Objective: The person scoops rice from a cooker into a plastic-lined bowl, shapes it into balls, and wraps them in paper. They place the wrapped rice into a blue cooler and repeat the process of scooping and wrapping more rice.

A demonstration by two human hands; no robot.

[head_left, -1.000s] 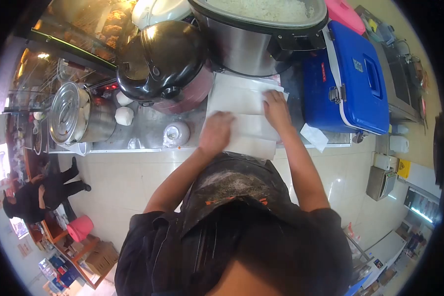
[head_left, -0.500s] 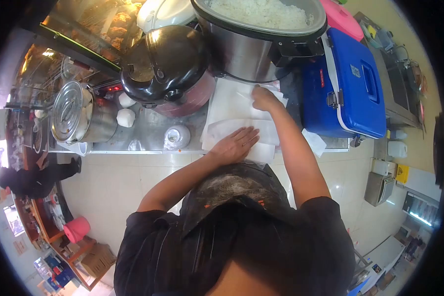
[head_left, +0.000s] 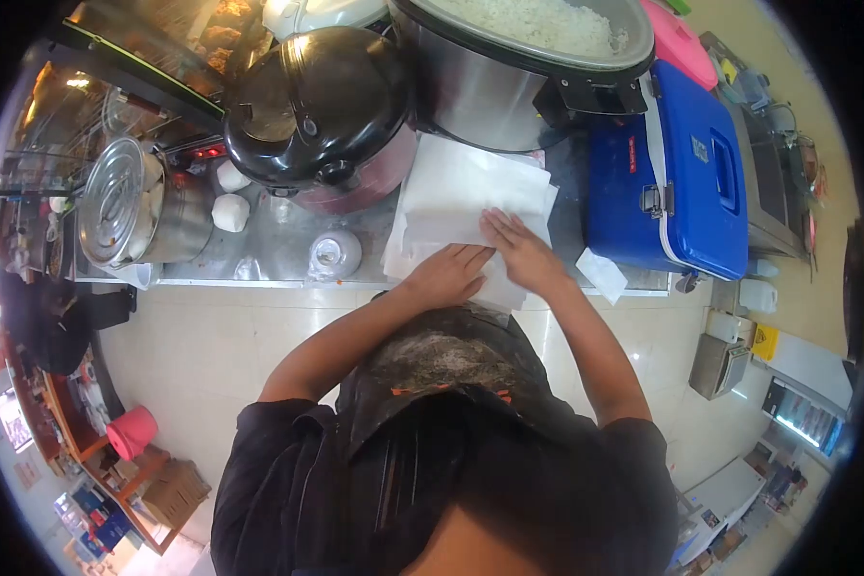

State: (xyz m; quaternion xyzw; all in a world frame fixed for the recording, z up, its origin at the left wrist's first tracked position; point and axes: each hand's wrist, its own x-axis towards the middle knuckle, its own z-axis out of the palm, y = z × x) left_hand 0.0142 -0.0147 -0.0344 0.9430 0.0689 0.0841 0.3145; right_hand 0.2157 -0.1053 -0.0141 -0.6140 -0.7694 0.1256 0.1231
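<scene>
White sheets of paper (head_left: 470,187) lie in a loose stack on the metal counter, between the dark rice cooker (head_left: 317,106) and the blue cooler box (head_left: 672,173). My left hand (head_left: 446,276) rests on the near part of the paper, its fingers pointing right and bent slightly. Beside it my right hand (head_left: 523,254) lies on the sheets with its fingers stretched out toward the upper left. The fingertips of both hands are close together. Behind the paper stands a large steel cooker full of white rice (head_left: 538,24).
A lidded steel pot (head_left: 125,206), two white round lumps (head_left: 230,212) and a clear jar (head_left: 335,254) stand on the left of the counter. A loose white paper (head_left: 602,275) overhangs the front edge near the cooler. Another person (head_left: 48,317) is at far left.
My right hand has come back from the far part of the paper to beside my left hand, and its fingers have straightened. The whole view has shifted slightly.
</scene>
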